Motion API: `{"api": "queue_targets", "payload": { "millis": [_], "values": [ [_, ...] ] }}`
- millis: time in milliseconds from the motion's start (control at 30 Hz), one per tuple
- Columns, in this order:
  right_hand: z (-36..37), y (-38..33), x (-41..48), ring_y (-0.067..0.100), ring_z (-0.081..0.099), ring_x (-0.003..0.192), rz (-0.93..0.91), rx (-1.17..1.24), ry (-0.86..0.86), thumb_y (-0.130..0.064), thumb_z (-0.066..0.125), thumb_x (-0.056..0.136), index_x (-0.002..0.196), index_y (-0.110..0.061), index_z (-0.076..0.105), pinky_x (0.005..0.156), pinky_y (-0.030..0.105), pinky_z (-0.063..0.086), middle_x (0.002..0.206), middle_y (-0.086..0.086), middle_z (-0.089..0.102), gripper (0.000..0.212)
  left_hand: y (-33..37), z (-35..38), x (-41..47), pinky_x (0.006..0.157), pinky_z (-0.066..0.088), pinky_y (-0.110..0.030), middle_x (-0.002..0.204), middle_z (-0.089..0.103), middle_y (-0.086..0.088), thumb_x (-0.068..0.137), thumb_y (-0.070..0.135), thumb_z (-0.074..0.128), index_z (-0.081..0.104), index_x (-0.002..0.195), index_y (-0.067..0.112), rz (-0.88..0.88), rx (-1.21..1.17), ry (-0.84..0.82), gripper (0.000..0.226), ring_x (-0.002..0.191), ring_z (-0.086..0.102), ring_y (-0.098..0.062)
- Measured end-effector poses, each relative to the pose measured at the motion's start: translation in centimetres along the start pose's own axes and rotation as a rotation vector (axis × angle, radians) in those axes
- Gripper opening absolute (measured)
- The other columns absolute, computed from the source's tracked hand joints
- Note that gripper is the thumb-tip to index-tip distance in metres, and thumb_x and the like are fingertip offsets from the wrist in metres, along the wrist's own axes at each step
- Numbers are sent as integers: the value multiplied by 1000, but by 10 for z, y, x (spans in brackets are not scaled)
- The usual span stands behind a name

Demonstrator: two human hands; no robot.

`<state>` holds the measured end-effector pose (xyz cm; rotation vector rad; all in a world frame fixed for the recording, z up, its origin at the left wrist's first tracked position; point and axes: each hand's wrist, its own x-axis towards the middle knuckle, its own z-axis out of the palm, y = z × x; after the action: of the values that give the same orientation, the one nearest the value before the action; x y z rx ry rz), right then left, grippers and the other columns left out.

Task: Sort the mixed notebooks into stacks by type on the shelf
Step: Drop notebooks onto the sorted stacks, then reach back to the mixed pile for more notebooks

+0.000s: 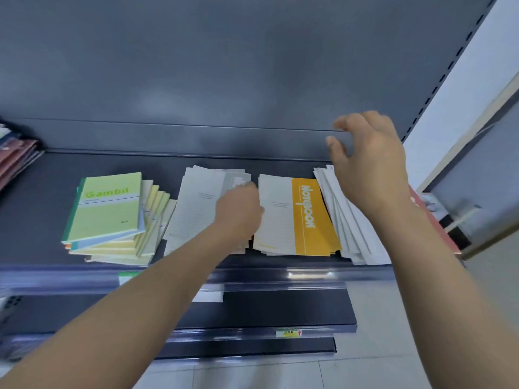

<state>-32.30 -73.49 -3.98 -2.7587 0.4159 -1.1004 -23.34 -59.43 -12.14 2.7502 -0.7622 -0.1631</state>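
Our left grip (238,210) sits with its fingers curled under, knuckles up, on the right edge of the grey stack (196,203). The frame is blurred there, so we cannot tell whether it pinches a notebook or only rests on the pile. Our right grip (370,164) hangs in the air with loose, spread fingers and has hold of nothing.

All the notebooks lie on the dark shelf (36,209). Directly under the left grip, and reaching away to its left, is the grey stack, its white-and-grey covers slightly fanned. Further left of that grip lies the green stack (106,206), a "Gambit" cover on top and pale yellow notebooks (153,217) spread out beneath it. Between our two grips lies the orange stack (309,220), its top cover half white, half orange, just beside the left grip's knuckles. Below the right grip and its wrist, the white stack (351,228) is fanned out, touching the orange stack's right edge. To the right of that grip's forearm a red cover (438,223) shows. Far to the left of the left grip, red notebooks (16,160) lean at the shelf's end.
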Motion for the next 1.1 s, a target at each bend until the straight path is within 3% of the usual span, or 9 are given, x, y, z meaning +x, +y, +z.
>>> {"api": "queue_targets", "payload": {
  "millis": [167, 300, 400, 600, 767, 1100],
  "values": [
    [3, -54, 17, 32, 51, 103, -136, 69, 54, -19, 54, 90, 112, -5, 60, 84, 37, 40, 111, 12, 59, 26, -33, -73, -15, 83, 41, -39, 113, 53, -12, 93, 20, 52, 50, 113, 5, 190, -33, 361, 24, 104, 49, -31],
    [8, -124, 28, 32, 52, 99, -234, 159, 99, -17, 56, 87, 108, -4, 61, 82, 39, 42, 109, 12, 60, 25, -90, -129, -46, 78, 45, -48, 99, 57, -16, 88, 12, 58, 57, 102, 1, 307, -23, 703, 17, 91, 53, -36],
    [16, -188, 30, 31, 51, 101, -293, 226, 87, -18, 55, 88, 110, -6, 60, 85, 40, 42, 111, 11, 59, 25, -144, -158, -76, 73, 47, -49, 94, 58, -16, 86, 11, 56, 58, 98, 1, 321, 20, 844, 16, 86, 55, -37],
    [36, -326, 19, 30, 49, 104, -349, 301, 60, -19, 55, 88, 111, -8, 59, 86, 38, 39, 113, 8, 58, 26, -267, -203, -135, 68, 48, -48, 90, 59, -17, 83, 12, 57, 60, 96, 1, 241, 96, 931, 17, 79, 56, -38],
    [57, -428, 12, 31, 49, 105, -364, 325, 46, -19, 55, 89, 111, -8, 59, 86, 39, 39, 113, 9, 58, 25, -364, -240, -170, 74, 47, -43, 95, 60, -15, 85, 16, 57, 60, 101, 2, 148, 114, 965, 21, 87, 57, -36],
    [109, -523, 24, 30, 50, 106, -361, 292, -38, -19, 56, 90, 115, -7, 59, 87, 38, 39, 115, 10, 58, 28, -485, -265, -169, 77, 45, -41, 98, 60, -15, 86, 13, 60, 59, 103, 2, 7, 35, 969, 20, 90, 56, -34]
  ]
}}
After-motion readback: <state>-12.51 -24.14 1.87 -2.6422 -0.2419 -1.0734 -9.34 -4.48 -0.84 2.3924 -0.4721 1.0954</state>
